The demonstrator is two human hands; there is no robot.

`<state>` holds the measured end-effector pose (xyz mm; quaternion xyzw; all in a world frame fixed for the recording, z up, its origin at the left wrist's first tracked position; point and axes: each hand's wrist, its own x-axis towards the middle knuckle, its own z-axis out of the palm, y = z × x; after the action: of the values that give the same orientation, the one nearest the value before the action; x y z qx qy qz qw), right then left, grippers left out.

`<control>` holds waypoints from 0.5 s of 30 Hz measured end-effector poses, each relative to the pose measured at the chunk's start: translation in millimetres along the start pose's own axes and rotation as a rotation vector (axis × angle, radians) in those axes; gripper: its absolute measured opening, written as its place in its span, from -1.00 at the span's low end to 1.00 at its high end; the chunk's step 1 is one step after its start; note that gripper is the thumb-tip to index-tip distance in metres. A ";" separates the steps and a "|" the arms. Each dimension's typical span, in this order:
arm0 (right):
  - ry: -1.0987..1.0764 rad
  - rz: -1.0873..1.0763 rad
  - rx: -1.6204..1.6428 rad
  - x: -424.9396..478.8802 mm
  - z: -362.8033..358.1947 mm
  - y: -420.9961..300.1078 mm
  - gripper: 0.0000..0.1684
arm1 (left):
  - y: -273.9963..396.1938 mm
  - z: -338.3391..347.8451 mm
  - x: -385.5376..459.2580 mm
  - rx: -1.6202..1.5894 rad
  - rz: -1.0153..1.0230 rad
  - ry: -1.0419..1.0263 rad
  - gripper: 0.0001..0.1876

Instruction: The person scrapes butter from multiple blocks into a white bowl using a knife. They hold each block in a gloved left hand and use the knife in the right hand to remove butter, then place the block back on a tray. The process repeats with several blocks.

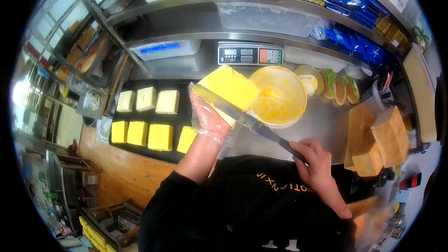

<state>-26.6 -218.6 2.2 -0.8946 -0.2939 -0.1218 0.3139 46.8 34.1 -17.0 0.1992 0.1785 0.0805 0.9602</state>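
Note:
My left hand [210, 119], in a clear plastic glove, holds up a thick square slice of bread [229, 87] coated with yellow spread. In my right hand [311, 157] is the dark handle of a long metal spatula [241, 115]; its blade lies across the near left side of the slice. Just right of the slice stands a round tub [280, 98] smeared inside with yellow spread. On a black baking tray [140, 117] to the left sit several plain white bread squares [168, 102] behind a row of yellow-coated squares [160, 137], one partly hidden by my left hand.
A digital scale [250, 54] stands behind the tub. Right of it are a metal bowl [309, 80], split buns with lettuce [339, 87] and bread loaves [390, 136]. Shelves [196, 36] with plastic bins and blue packets run along the back. Another tray of yellow pieces [94, 234] is at lower left.

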 end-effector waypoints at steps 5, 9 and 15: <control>-0.019 0.023 0.171 -1.4 -2.4 5.3 -0.58 | 2.0 -0.4 1.1 -0.023 -0.016 -0.075 -0.27; 0.117 0.076 0.156 1.3 -1.1 8.8 -0.59 | 2.3 6.7 0.3 -0.022 0.023 -0.014 -0.25; 0.164 0.054 -0.111 2.0 11.2 17.6 -0.54 | 1.9 16.8 -10.7 -0.001 0.079 0.021 -0.26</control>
<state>-14.1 -221.7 -14.3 -0.9053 -0.2357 -0.2021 0.2900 43.1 27.4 1.5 0.2046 0.1805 0.1204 0.9545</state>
